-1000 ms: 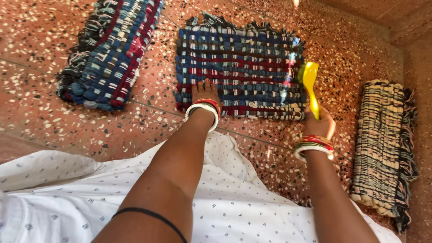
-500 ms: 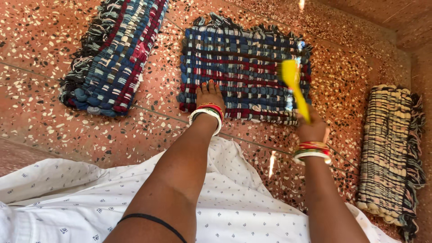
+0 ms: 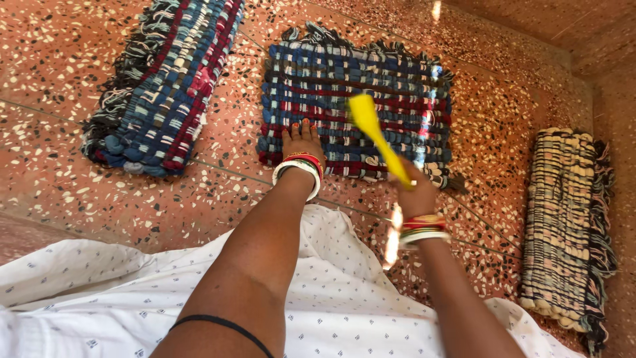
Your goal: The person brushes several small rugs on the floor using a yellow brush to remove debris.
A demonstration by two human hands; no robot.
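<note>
Since half a second ago the yellow brush (image 3: 376,136) has swung leftward, from the right edge of the middle mat (image 3: 358,106) to over its centre, and the right hand (image 3: 414,192) has moved left with it. That hand is closed around the brush's handle at the mat's 5 o'clock corner, and the head points toward 11 o'clock over the weave; whether it touches the mat I cannot tell. The left hand (image 3: 301,140) lies flat, fingers spread, pressing the mat's near edge at about 7 o'clock, gripping nothing. Both wrists wear red and white bangles.

At 9 o'clock from the middle mat lies a second blue and red mat (image 3: 165,79), slanted. At 3 o'clock, well apart, lies a paler mat (image 3: 563,225). All rest on the speckled red floor (image 3: 59,185). White dotted cloth (image 3: 132,292) covers the lap at 6 o'clock.
</note>
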